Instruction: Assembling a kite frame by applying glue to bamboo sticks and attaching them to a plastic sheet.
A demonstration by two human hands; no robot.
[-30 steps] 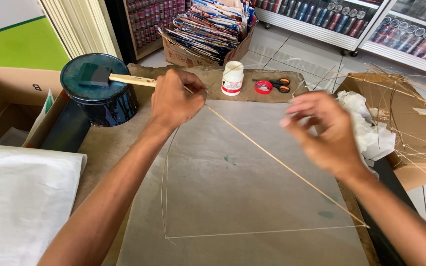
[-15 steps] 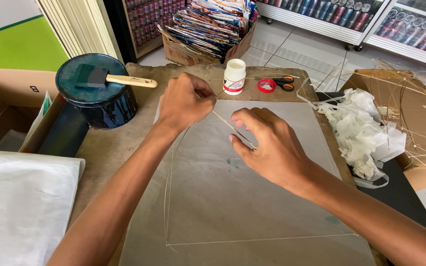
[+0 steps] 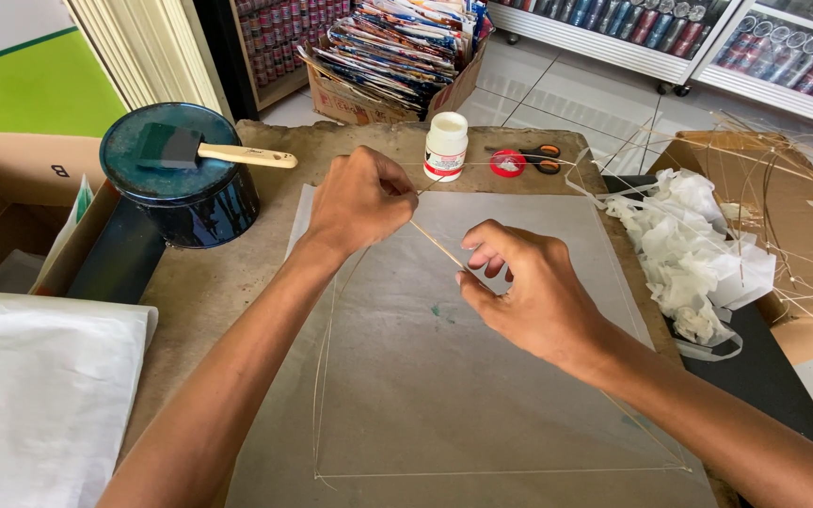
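Observation:
My left hand [image 3: 361,199] pinches the upper end of a thin bamboo stick [image 3: 437,246] near the top of a grey paper sheet [image 3: 444,376]. My right hand [image 3: 531,293] grips the same stick a little lower, fingers curled around it. The stick runs diagonally down to the right under my right forearm. A second thin stick [image 3: 326,320] bows along the sheet's left side, and a thread [image 3: 501,471] spans the sheet's lower edge.
A dark blue paint can [image 3: 181,179] with a foam brush [image 3: 209,150] on its lid stands at the left. A white glue bottle [image 3: 446,146], a red tape roll [image 3: 507,164] and scissors [image 3: 543,158] lie behind. Crumpled white paper [image 3: 689,249] and a cardboard box of sticks [image 3: 783,207] are on the right.
My right hand has slid up the stick from its lower right end toward my left hand. The left hand has stayed at the stick's top end.

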